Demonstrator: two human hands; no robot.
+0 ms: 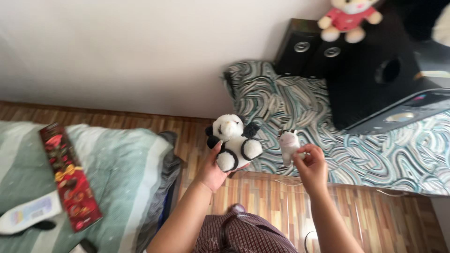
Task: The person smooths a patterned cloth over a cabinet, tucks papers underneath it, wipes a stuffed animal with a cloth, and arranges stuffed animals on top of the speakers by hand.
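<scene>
Fingers of my left hand [216, 169] curl up around the panda plush [233, 142] from below, cupping its white belly, while the fingers of my right hand [311, 165] pinch the small white toy [288, 143] by its lower half. Both toys hang in the air over the wooden floor [276, 197], the panda at about nine o'clock from the little one.

My pinch on the small toy looks thin, so I judge it could slip and drop to the floor. The panda sits loosely in an open palm and might roll off if I tilt my wrist.

At one o'clock, the table [300, 107] under its swirl-patterned cloth carries black speakers [370, 75] with a pink plush [348, 18] on top. I see no containers holding anything.
</scene>
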